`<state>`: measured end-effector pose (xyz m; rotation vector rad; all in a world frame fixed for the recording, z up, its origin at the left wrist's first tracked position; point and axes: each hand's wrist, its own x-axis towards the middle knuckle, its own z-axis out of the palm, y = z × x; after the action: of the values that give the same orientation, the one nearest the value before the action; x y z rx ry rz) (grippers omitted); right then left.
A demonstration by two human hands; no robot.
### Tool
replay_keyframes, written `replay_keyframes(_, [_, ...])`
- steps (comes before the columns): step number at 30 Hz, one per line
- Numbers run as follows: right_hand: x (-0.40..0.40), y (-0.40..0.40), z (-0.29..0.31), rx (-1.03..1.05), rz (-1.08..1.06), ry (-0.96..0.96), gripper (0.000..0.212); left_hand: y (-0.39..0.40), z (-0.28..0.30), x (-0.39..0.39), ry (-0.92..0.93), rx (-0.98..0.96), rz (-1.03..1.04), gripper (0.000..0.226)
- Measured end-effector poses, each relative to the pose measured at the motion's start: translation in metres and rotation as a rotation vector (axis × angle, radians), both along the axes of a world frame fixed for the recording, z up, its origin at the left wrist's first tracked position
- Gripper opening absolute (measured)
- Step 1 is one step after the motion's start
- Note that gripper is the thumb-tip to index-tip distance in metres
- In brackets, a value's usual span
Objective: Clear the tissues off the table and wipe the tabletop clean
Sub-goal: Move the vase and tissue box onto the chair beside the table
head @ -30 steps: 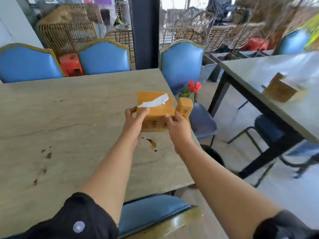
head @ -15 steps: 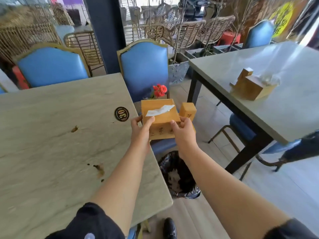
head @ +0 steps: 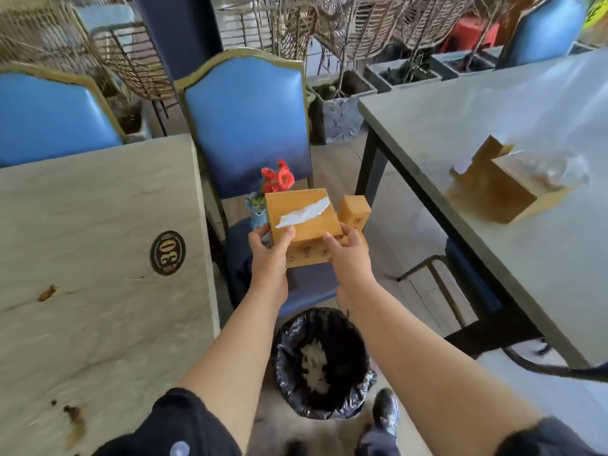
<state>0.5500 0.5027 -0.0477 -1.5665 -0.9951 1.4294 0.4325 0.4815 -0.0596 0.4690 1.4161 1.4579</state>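
Observation:
Both hands hold a wooden tissue box [head: 304, 215] in the air over the blue chair seat [head: 312, 281], to the right of the table. A white tissue [head: 304, 213] pokes from its top slot, and a small wooden block holder [head: 354, 210] is attached on its right side. My left hand [head: 268, 255] grips the box's left front corner, and my right hand [head: 348, 255] grips its right front. The stone table [head: 98, 274] at left carries brown stains [head: 46, 292] and a number 30 badge [head: 167, 253].
A bin with a black liner [head: 324, 363] stands on the floor below my arms. A small vase of red flowers [head: 278, 179] sits on the chair seat behind the box. A second table [head: 493, 103] at right holds another wooden tissue box [head: 500, 189]. Blue chairs line the far side.
The tissue box has travelled rightward off the table, held in both hands, and now hangs over the chair seat. My view has turned right and down, revealing the bin.

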Motion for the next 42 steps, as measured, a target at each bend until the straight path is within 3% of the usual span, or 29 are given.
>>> replay_keyframes(8, [0.039, 0.124, -0.084, -0.083, 0.171, -0.017, 0.028, 0.090, -0.092, 0.038, 0.012, -0.198, 0.020, 0.092])
replay_keyframes(11, [0.043, 0.161, -0.121, -0.123, 0.261, -0.042, 0.028, 0.111, -0.131, 0.051, -0.049, -0.218, 0.083, 0.096])
replay_keyframes(16, [0.038, 0.200, -0.187, -0.209, 0.335, -0.034, 0.031, 0.138, -0.188, 0.064, -0.057, -0.263, 0.195, 0.081])
replay_keyframes(24, [0.035, 0.233, -0.262, -0.227, 0.415, -0.028, 0.032, 0.159, -0.253, 0.089, -0.008, -0.431, 0.422, 0.096])
replay_keyframes(30, [0.031, 0.237, -0.263, -0.190, 0.416, -0.022, 0.034, 0.167, -0.250, 0.104, 0.068, -0.537, 0.415, 0.085])
replay_keyframes(34, [0.024, 0.208, -0.261, -0.237, 0.275, -0.012, 0.050, 0.170, -0.232, 0.081, 0.169, -0.567, 0.593, 0.068])
replay_keyframes(36, [0.020, 0.186, -0.264, -0.265, 0.313, -0.048, 0.064, 0.170, -0.234, 0.055, 0.366, -0.559, 0.484, 0.060])
replay_keyframes(38, [0.018, 0.172, -0.266, -0.227, 0.373, -0.089, 0.075, 0.168, -0.237, 0.033, 0.504, -0.565, 0.249, 0.049])
replay_keyframes(40, [0.017, 0.176, -0.267, -0.209, 0.372, -0.093, 0.077, 0.164, -0.240, 0.021, 0.540, -0.586, 0.112, 0.040])
replay_keyframes(42, [0.018, 0.187, -0.266, -0.206, 0.377, -0.084, 0.072, 0.159, -0.241, 0.019, 0.537, -0.591, 0.109, 0.035])
